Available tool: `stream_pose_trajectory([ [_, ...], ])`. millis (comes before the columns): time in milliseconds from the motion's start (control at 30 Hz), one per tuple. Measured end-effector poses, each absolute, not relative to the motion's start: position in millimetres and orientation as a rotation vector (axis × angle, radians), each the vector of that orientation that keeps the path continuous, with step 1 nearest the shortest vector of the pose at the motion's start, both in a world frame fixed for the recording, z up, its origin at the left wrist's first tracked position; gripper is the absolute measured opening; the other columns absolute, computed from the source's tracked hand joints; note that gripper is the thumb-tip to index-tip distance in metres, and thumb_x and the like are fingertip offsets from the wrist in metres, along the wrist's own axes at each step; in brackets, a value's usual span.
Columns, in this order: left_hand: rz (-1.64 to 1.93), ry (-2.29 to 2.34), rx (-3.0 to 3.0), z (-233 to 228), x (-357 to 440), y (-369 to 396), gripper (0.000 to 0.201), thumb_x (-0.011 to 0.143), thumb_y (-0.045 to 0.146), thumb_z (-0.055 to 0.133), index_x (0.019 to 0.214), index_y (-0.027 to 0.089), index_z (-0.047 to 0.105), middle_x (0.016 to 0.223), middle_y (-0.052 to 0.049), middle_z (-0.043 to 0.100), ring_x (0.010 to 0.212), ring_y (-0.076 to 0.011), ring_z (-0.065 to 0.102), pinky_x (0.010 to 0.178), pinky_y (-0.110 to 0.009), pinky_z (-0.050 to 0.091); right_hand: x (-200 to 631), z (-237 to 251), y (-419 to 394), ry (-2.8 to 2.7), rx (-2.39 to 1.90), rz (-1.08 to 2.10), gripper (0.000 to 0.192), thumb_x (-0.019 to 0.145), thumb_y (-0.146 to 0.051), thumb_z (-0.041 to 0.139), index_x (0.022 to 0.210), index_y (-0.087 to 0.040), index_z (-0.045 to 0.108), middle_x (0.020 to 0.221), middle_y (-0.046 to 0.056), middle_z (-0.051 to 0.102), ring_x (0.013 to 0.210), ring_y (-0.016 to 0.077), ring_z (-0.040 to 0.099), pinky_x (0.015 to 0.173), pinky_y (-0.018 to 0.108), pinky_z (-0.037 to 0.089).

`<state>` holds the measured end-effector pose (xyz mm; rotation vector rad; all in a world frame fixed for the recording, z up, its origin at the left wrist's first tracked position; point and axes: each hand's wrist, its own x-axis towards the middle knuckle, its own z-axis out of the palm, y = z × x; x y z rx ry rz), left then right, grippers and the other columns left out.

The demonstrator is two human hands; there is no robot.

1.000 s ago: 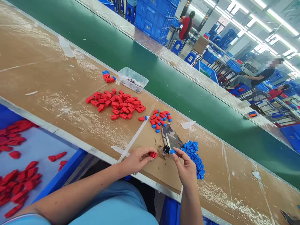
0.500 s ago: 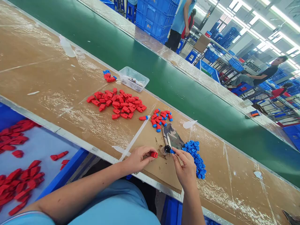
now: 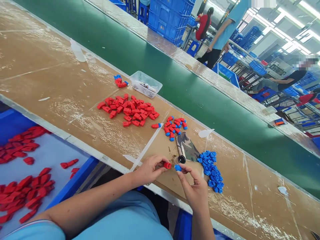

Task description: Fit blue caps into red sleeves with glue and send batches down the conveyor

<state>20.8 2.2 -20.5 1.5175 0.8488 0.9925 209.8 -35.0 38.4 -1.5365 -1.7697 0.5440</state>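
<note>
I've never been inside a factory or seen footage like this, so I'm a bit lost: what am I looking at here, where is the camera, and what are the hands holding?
The camera sits on a person's head and looks down at their own two bare hands; no machine is doing the work. The left hand pinches a small red plastic piece. The right hand pinches a small blue plastic piece just beside it; the two pieces are close but apart. They work over a brown cardboard-covered bench. On it lie a pile of red pieces, a smaller group of joined red-and-blue pieces, a pile of blue pieces, a camouflage-patterned cloth with a small round black item at its near end, and a clear plastic tub. A green conveyor belt runs behind. A blue tray with more red pieces sits at lower left. Other people are in the background.
</note>
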Motion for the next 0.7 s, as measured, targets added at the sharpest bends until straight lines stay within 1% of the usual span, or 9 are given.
stream_pose_trajectory([
  [133,0.977,0.871,1.558,-21.7,20.4,1.9,0.015,0.085,0.02,0.056,0.098,0.015,0.062,0.093,-0.007,0.067,0.088,-0.0173,0.064,0.08,-0.029,0.055,198.0,29.4,-37.4,-1.8,-1.51,0.584,0.019,0.088,-0.034,0.06,0.102,-0.025,0.07,0.088,0.005,0.071,0.082,0.0197,0.064,0.076,0.033,0.052],
  [233,0.97,0.864,1.575,-22.7,20.1,1.9,0.015,0.085,0.018,0.056,0.098,0.016,0.062,0.094,-0.006,0.068,0.088,-0.0171,0.064,0.08,-0.029,0.054,195.8,24.0,-37.2,-1.791,-1.514,0.597,0.02,0.088,-0.035,0.06,0.102,-0.026,0.07,0.089,0.005,0.071,0.084,0.0205,0.064,0.076,0.035,0.052],
  [367,0.966,0.861,1.615,-22.9,18.7,2.1,0.016,0.086,0.019,0.056,0.099,0.016,0.063,0.095,-0.006,0.068,0.088,-0.0178,0.063,0.079,-0.029,0.053,196.7,19.1,-36.7,-1.793,-1.485,0.624,0.019,0.089,-0.035,0.06,0.103,-0.028,0.071,0.089,0.004,0.072,0.081,0.0198,0.064,0.074,0.034,0.052],
  [500,0.945,0.85,1.703,-19.8,17.0,0.8,0.013,0.087,0.018,0.055,0.096,0.018,0.064,0.092,-0.006,0.069,0.087,-0.018,0.063,0.079,-0.028,0.049,199.3,15.6,-37.1,-1.818,-1.43,0.602,0.019,0.089,-0.035,0.06,0.101,-0.028,0.072,0.09,0.006,0.072,0.085,0.021,0.066,0.075,0.035,0.053],
  [700,0.903,0.829,1.809,-18.3,16.8,-1.1,0.011,0.088,0.016,0.053,0.09,0.017,0.063,0.084,-0.004,0.066,0.08,-0.0164,0.06,0.074,-0.025,0.047,201.9,19.1,-36.5,-1.91,-1.41,0.684,0.02,0.088,-0.028,0.06,0.103,-0.031,0.073,0.089,0.005,0.071,0.083,0.0188,0.066,0.07,0.031,0.054],
])
